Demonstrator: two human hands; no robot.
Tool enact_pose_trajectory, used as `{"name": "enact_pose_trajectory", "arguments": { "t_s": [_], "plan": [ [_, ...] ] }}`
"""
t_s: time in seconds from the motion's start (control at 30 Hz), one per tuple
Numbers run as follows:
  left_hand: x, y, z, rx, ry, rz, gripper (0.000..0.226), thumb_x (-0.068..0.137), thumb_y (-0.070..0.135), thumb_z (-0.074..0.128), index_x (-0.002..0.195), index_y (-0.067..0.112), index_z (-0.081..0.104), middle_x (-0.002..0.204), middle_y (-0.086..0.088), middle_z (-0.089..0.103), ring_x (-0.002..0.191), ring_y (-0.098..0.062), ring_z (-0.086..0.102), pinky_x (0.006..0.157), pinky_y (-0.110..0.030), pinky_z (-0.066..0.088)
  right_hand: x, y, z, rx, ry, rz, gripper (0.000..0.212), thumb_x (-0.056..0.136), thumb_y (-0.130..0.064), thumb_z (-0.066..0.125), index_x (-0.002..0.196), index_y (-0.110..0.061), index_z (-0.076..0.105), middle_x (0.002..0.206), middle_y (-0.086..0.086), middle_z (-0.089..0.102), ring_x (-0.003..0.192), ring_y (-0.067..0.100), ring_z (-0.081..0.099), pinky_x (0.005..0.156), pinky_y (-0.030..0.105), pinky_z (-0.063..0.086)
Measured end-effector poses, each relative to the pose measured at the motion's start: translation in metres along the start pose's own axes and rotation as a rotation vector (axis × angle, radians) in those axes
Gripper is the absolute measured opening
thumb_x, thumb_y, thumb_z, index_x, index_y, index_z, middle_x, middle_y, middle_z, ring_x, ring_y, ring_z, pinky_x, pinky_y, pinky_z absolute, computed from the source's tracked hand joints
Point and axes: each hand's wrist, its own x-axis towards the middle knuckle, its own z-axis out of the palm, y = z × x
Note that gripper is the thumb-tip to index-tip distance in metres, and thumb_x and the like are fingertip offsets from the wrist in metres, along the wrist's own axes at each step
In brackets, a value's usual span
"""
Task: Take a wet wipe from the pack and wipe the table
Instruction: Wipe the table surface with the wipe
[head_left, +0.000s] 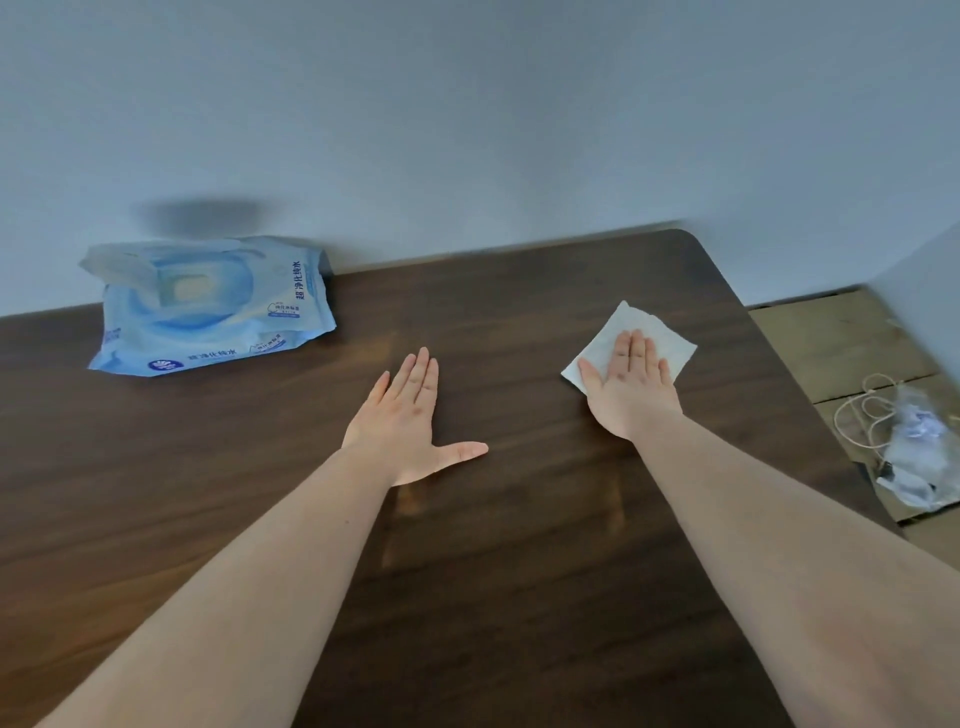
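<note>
A blue and white wet wipe pack lies at the far left of the dark wooden table, close to the wall. A white wet wipe lies flat on the table at the right. My right hand presses flat on the wipe, fingers straight and together, covering its near part. My left hand rests palm down on the bare table in the middle, thumb spread out to the right, holding nothing.
The table's right edge and rounded far corner lie close to my right hand. Beyond it, on the lower floor, is a clear plastic bag with a white cord. A pale wall stands behind the table.
</note>
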Motion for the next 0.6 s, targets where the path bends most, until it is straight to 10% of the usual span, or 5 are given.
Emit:
{"name": "enact_pose_trajectory", "arguments": {
  "t_s": [0.6],
  "plan": [
    [-0.247,-0.26,0.067,-0.192,0.126,-0.713,0.132,0.054,0.093,0.019,0.148,0.004,-0.009,0.159,-0.01,-0.013,0.147,-0.02,-0.01,0.12,-0.038,0.003,-0.136,-0.34,0.071,-0.221,-0.098,-0.857,0.071,0.097,-0.054,0.009,0.148,-0.012,-0.015,0.159,0.005,-0.016,0.145,0.018,-0.018,0.118,0.039,-0.009]
  ]
}}
